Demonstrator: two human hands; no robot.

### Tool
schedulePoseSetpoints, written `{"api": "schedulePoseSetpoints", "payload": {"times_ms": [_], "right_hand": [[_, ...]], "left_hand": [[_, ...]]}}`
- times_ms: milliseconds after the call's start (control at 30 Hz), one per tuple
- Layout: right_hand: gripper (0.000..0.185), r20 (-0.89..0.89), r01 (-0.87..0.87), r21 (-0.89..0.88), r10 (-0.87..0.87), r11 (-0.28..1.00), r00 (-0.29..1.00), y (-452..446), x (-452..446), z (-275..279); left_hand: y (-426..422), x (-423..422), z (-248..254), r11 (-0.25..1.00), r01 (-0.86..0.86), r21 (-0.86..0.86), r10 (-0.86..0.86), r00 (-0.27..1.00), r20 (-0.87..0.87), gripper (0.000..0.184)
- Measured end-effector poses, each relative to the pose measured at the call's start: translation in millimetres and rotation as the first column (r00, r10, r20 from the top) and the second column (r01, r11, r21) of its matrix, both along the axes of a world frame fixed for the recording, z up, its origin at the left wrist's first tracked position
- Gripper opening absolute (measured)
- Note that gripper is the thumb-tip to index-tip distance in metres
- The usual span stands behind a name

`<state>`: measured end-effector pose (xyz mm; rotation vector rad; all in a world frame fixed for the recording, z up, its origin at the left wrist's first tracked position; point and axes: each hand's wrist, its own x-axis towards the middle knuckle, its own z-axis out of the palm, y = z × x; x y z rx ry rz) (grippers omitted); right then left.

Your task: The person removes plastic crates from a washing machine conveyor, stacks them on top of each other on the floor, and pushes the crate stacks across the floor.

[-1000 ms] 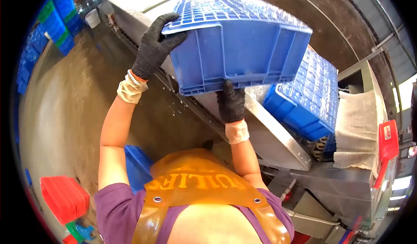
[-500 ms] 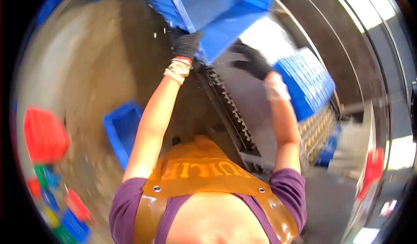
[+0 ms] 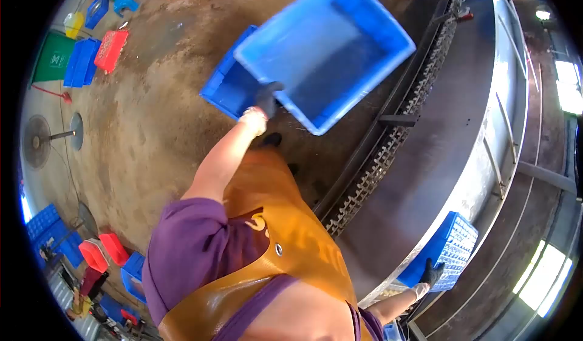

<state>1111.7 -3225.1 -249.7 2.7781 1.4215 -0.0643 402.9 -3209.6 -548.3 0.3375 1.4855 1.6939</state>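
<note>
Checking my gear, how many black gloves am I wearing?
2. One is on the left hand, at the rim of the open blue crate; the other is on the right hand, against the grid-faced blue crate.

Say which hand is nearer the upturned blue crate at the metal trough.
Right. The right hand is at the edge of the upturned crate; the left hand is well away, holding an open blue crate.

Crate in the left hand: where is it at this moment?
Head view, top centre: the crate is in the left hand, partly hiding a second blue crate, image-left of the toothed chain.
</note>
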Motion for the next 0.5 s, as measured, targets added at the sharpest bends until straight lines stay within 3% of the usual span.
{"api": "schedulePoseSetpoints", "payload": {"times_ms": [67,167,233,333,367,400,433,500], "right_hand": [[0.078,-0.025,-0.007,0.029,0.008,1.0,1.0,2,-2,4],[0.077,-0.138,-0.005,0.066,0.014,0.998,0.99,10,25,-7],[0.077,-0.217,0.004,0.114,0.021,0.993,0.976,11,27,-11],[0.078,-0.187,0.027,0.071,-0.013,0.997,0.982,13,30,-6],[0.077,-0.284,0.091,0.094,-0.061,0.991,0.957,16,28,-5],[0.077,-0.23,0.078,0.079,-0.058,0.994,0.971,12,31,-5],[0.078,-0.175,0.057,0.062,-0.046,0.996,0.984,17,42,-3],[0.077,-0.146,0.076,0.064,-0.066,0.995,0.987,15,54,-5]], "left_hand": [[-52,-23,-2,0.993,-0.104,-0.049,0.114,0.952,0.285,0.022],[-103,-65,-41,0.965,-0.208,-0.161,0.261,0.826,0.5,0.026],[-142,-86,-86,0.943,-0.265,-0.203,0.329,0.839,0.434,0.029],[-205,-124,-164,0.888,-0.293,-0.356,0.438,0.776,0.454,0.041],[-210,-125,-170,0.843,-0.31,-0.439,0.497,0.761,0.418,0.043],[-217,-122,-174,0.813,-0.351,-0.464,0.551,0.723,0.418,0.045],[-227,-126,-183,0.847,-0.357,-0.395,0.508,0.762,0.401,0.045],[-218,-130,-173,0.801,-0.36,-0.479,0.556,0.744,0.37,0.043]]}}
